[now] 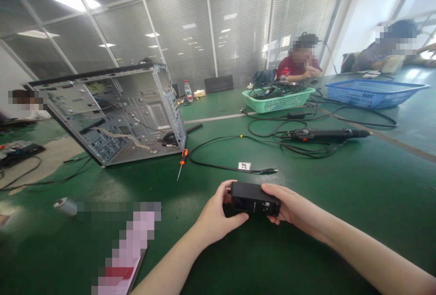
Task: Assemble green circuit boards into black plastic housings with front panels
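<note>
Both of my hands hold a small black box (255, 199) above the green table (357, 204). My left hand (218, 215) grips its left end, thumb on top and fingers curled beneath. My right hand (289, 204) is closed on its right end. The box's near face shows small ports and a label. Just beyond it lie a black cable with a plug end (269, 171) and a white tag marked 28 (244, 166).
An open computer case (116, 113) stands tilted at the back left, an orange-handled screwdriver (181, 161) in front of it. A black power tool (323, 134) with tangled cables lies at right, behind it green (277, 100) and blue (374, 91) baskets. Other people sit at the far side.
</note>
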`<state>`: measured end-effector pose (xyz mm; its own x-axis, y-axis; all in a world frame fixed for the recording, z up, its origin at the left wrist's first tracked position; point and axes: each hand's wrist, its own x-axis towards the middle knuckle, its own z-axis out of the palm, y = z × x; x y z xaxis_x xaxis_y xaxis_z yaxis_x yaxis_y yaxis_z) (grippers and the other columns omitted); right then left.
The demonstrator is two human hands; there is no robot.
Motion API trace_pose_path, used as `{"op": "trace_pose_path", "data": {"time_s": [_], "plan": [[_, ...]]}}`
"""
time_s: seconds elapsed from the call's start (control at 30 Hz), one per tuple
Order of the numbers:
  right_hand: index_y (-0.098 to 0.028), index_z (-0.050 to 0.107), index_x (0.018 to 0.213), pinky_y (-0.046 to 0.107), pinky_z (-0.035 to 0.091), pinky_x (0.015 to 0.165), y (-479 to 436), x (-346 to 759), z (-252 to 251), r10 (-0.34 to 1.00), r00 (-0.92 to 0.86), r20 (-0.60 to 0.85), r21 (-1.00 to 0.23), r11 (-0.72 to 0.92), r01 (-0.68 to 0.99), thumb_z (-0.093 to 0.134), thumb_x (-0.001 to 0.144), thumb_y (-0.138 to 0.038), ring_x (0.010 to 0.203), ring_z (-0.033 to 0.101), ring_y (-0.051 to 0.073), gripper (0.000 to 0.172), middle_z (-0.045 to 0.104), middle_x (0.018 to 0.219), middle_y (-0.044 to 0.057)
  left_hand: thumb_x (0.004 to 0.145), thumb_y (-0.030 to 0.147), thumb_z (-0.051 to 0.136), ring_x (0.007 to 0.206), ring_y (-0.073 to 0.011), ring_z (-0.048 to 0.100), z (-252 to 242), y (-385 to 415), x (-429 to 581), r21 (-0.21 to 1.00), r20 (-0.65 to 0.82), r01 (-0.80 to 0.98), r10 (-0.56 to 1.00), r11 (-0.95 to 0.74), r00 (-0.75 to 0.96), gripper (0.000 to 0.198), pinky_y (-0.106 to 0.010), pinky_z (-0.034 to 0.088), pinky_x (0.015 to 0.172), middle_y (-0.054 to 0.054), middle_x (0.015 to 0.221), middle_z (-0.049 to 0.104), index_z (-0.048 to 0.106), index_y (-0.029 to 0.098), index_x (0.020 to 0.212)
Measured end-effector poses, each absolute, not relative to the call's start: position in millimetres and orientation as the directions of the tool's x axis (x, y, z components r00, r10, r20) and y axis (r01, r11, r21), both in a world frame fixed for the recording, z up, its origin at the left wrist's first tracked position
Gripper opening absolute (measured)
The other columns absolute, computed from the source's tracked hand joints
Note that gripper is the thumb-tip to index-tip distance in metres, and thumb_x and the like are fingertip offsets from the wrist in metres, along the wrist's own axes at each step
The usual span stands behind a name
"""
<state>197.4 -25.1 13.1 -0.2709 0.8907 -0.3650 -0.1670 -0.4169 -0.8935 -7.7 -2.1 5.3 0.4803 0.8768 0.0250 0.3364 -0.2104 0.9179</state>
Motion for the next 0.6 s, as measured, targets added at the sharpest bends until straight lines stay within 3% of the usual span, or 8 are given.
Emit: {"op": "trace_pose_path", "data": {"time_s": [0.07,0.17,0.3,0.6], "plan": [[-0.013,0.045,0.114,0.020,0.045,0.053,-24.9,199.0,10.2,0.935,-0.231,-0.271,-0.953,-0.294,-0.074,0.051,0.087,-0.047,0.058,0.053,0.013,0.044,0.052,0.076,0.004,0.069,0.024,0.072,0.106,-0.0246,0.055,5.1,-1.5,-8.9,0.913,0.029,0.342,0.873,-0.222,0.487,0.071,-0.038,0.042,0.092,-0.010,0.119,0.057,0.036,0.023,0.131],[-0.014,0.050,0.113,0.027,0.049,0.068,-26.4,202.6,12.3,0.961,-0.269,-0.067,-0.977,-0.008,0.214,0.050,0.085,-0.051,0.077,0.056,0.018,0.046,0.055,0.095,0.008,0.073,0.028,0.069,0.105,-0.0239,0.055,4.0,-0.1,-9.7,0.924,0.039,0.313,0.869,-0.219,0.493,0.065,-0.037,0.042,0.091,-0.009,0.119,0.056,0.037,0.022,0.129],[-0.023,0.053,0.118,0.033,0.045,0.086,-30.8,207.5,18.3,0.921,-0.369,0.121,-0.796,0.313,0.518,0.046,0.090,-0.042,0.102,0.051,0.021,0.034,0.051,0.117,0.005,0.075,0.026,0.068,0.102,-0.0233,0.056,2.1,0.8,-9.1,0.928,0.057,0.302,0.882,-0.220,0.469,0.056,-0.037,0.043,0.089,-0.008,0.117,0.055,0.041,0.022,0.124],[-0.025,0.042,0.127,0.037,0.040,0.098,-30.7,209.2,11.7,0.805,-0.491,0.333,-0.472,0.594,0.652,0.050,0.091,-0.021,0.115,0.044,0.020,0.037,0.046,0.126,0.003,0.069,0.011,0.068,0.103,-0.0225,0.056,1.1,0.9,-6.0,0.894,0.146,0.335,0.901,-0.297,0.408,0.056,-0.036,0.043,0.092,-0.006,0.117,0.055,0.046,0.024,0.119]]}}
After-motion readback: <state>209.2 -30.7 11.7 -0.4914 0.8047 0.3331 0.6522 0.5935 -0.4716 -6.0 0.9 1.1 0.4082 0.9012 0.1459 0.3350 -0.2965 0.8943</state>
